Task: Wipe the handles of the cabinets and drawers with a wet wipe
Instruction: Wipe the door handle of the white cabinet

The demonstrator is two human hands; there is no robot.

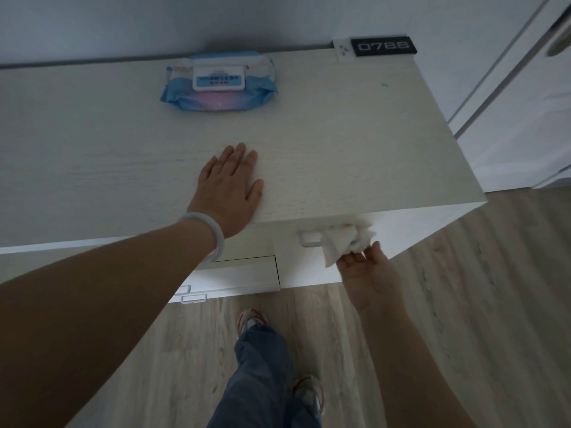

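Standing at a pale cabinet (340, 143), person's jeans leg (259, 375) and sneakers (251, 318) show lowest in view over a wood-look floor (463, 304). Right hand (367, 270) reaches up to the cabinet front, palm up, fingers curled round a crumpled white wipe (346, 242), pressing it against the right end of a white drawer handle (310, 237). Wipe covers that end; left end of handle bare. Lower left, another drawer (241, 276) sits partly pulled out, two more handles (193, 298) below it. Left hand (230, 186) lies flat on the cabinet top near the front edge, fingers straight and close together, white bangle (213, 234) on the wrist. Farther back, blue wipes pack (219, 83) lies on top near the wall, lid closed. Far right corner: black number plate (383, 45) reading 0788.
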